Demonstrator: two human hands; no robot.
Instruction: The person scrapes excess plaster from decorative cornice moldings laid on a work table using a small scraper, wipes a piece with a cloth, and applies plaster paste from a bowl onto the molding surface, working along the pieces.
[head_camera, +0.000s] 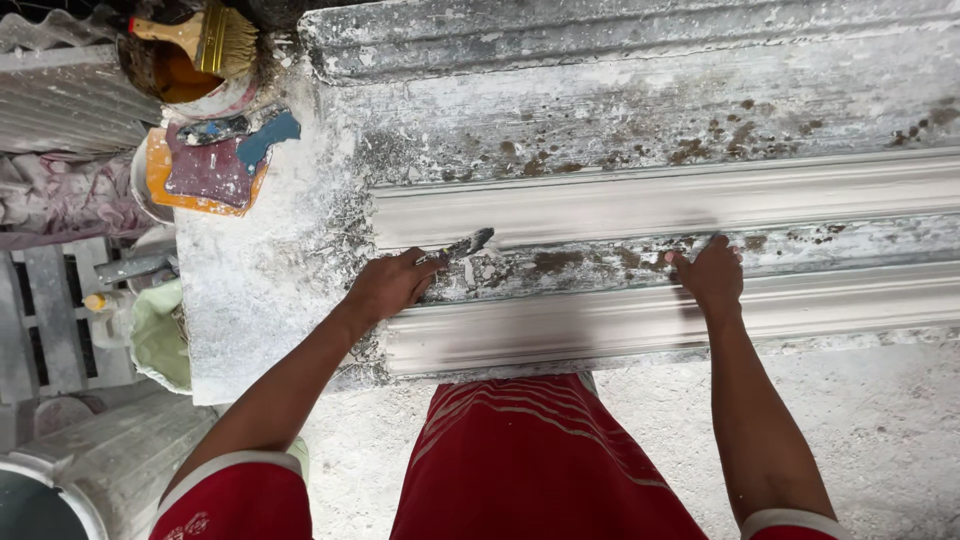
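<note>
A plaster-caked tabletop (260, 290) fills the view, dusted white and flecked with brown; concrete floor (880, 430) lies at five o'clock. At eleven o'clock a bucket (190, 85) carries a brush (205, 38), with a trowel (225, 165) just below it. Two long white mouldings (650, 205) run from centre to three o'clock, parallel, with a rough speckled strip between them. The left hand (390, 285) is clenched round a scraper (462, 245) — its blade touches the strip near the mouldings' left end. The right hand (712, 275) rests at three o'clock on the near moulding (600, 325), fingers (685, 262) pressed flat, grasping nothing.
</note>
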